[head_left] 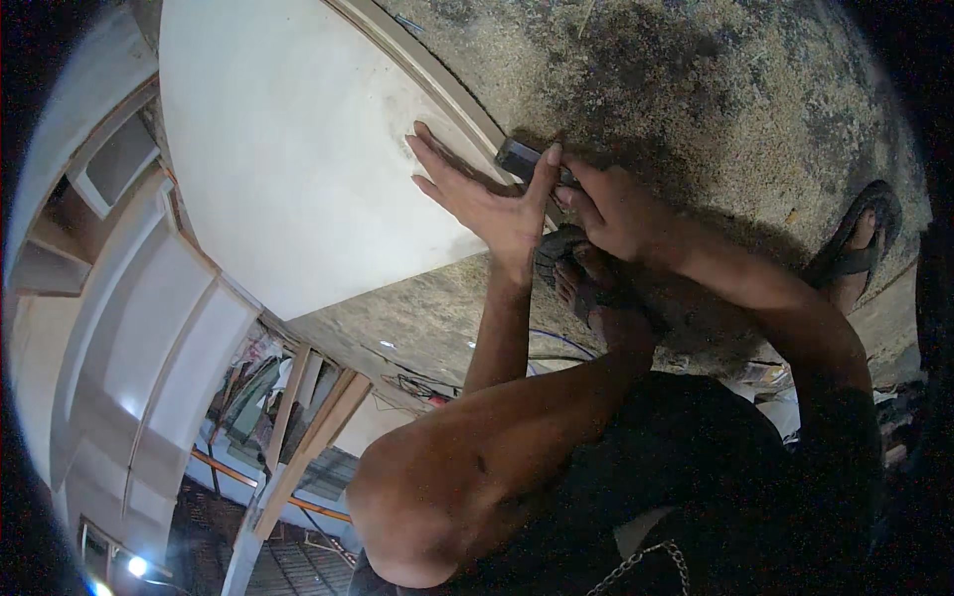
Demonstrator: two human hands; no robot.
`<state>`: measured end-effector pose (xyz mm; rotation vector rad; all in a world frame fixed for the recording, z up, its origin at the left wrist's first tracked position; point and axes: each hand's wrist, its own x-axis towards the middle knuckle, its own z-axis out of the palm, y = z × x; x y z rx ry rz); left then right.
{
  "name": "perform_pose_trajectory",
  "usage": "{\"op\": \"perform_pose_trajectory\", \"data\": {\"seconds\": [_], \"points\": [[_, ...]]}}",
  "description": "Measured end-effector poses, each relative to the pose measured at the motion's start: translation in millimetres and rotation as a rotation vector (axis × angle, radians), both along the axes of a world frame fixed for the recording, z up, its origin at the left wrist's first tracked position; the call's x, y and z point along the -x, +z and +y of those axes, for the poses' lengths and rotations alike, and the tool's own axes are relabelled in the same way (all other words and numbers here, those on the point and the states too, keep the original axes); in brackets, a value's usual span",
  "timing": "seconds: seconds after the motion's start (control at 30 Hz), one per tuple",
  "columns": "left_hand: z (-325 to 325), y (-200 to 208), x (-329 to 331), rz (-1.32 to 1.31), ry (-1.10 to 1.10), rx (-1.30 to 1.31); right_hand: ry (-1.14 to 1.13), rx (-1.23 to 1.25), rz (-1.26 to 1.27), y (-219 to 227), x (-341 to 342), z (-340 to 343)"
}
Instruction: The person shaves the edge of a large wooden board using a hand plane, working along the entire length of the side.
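A large white panel [308,149] with a pale wooden edge strip [422,72] lies on its side in front of me. My left hand [492,204] rests along that edge, fingers stretched out over the panel and thumb raised beside a small dark rectangular block [519,159]. The block sits at the strip, and its exact kind is unclear. Closing on the block's near end are the bent fingers of my right hand [621,211]; the thumb and fingertips partly hide it.
Sawdust-strewn ground [735,109] spreads around the panel. My sandalled feet [586,273] are close to the work, and my bent knee [427,497] rises below the left arm. Thin cables [561,343] lie behind. At the left stand white curved panels [149,348] and wooden posts [308,447].
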<state>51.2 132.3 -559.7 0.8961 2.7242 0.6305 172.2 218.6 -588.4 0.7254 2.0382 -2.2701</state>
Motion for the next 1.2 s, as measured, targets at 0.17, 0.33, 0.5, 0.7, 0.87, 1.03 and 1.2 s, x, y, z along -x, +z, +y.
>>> {"op": "perform_pose_trajectory", "data": {"seconds": [0.17,0.33,0.5,0.7,0.87,1.03,1.2], "points": [[-2.5,-7.6,2.3,0.060,-0.035,0.060,0.100,-0.033,0.073,-14.3,4.7,14.8],[-8.2,-15.6,4.5,0.089,-0.019,0.113,0.276,0.013,-0.066,-6.3,13.5,31.0],[-13.9,-20.2,7.3,0.146,-0.068,0.088,0.435,0.031,-0.176,1.2,25.6,47.0],[-9.2,-11.9,6.5,0.094,-0.047,0.097,0.419,-0.049,0.014,-5.5,34.8,63.3],[-11.0,-15.4,4.4,0.002,0.068,-0.259,0.613,-0.059,-0.005,-4.5,46.3,78.3],[-78.3,-7.0,49.1,0.234,0.385,-0.353,0.607,-0.143,0.004,-10.9,48.1,70.4],[-97.1,-13.4,66.5,0.146,0.360,-0.280,0.666,-0.003,-0.168,4.5,50.9,82.8]]}}
